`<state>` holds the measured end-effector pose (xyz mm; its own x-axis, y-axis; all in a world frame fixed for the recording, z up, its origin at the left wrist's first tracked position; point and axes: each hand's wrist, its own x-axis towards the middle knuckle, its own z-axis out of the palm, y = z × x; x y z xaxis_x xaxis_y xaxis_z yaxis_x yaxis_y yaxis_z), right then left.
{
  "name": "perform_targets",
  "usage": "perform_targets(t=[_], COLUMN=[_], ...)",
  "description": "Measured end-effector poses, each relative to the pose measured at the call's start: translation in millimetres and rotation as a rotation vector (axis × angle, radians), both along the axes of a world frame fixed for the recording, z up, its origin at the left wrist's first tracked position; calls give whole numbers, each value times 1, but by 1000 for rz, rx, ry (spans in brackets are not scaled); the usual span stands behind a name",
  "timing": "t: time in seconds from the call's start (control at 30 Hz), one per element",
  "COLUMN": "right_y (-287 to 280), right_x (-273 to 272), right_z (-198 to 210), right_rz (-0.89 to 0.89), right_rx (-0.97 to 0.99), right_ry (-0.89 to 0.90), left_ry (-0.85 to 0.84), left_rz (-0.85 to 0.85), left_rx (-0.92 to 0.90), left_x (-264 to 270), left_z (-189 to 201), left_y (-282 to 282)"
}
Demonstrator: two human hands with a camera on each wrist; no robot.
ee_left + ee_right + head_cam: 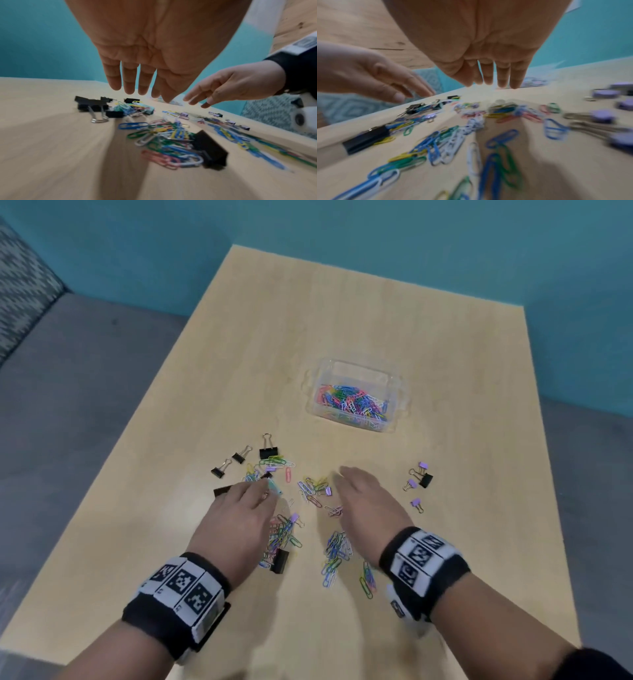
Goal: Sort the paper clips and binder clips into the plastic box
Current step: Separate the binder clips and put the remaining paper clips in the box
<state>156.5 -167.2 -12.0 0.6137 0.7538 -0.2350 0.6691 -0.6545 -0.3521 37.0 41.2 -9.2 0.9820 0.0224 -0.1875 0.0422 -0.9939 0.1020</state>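
L hand [239, 518] flat, fingers straight, holding nothing, over scattered coloured wire paper clips [282, 537] on light wood tabletop [308, 330]. R hand [368, 501] likewise flat & empty, fingers straight, just beside L, above more loose clips. Small clear plastic box [397, 380] further back on table, well apart from hands, w/ heap of coloured paper clips inside. Black metal binder clips [269, 448] near L-hand pile; small purple binder clips [416, 484] to R of R hand. Wrist views blurred.
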Motion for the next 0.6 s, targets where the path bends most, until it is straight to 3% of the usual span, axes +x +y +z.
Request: perform_targets(t=[0.1, 0.27, 0.6], right_y=[-16, -4, -20], right_x=[-6, -13, 23], right_z=[-4, -1, 3], right_rz=[56, 120, -82], right_rx=[-98, -274, -317], right_ry=[-97, -111, -109], left_ry=[5, 7, 53], left_rz=[-39, -59, -84], left_rx=[-33, -50, -126], left_x=[2, 10, 21], left_z=[-2, -1, -5], left_y=[-19, -45, -48])
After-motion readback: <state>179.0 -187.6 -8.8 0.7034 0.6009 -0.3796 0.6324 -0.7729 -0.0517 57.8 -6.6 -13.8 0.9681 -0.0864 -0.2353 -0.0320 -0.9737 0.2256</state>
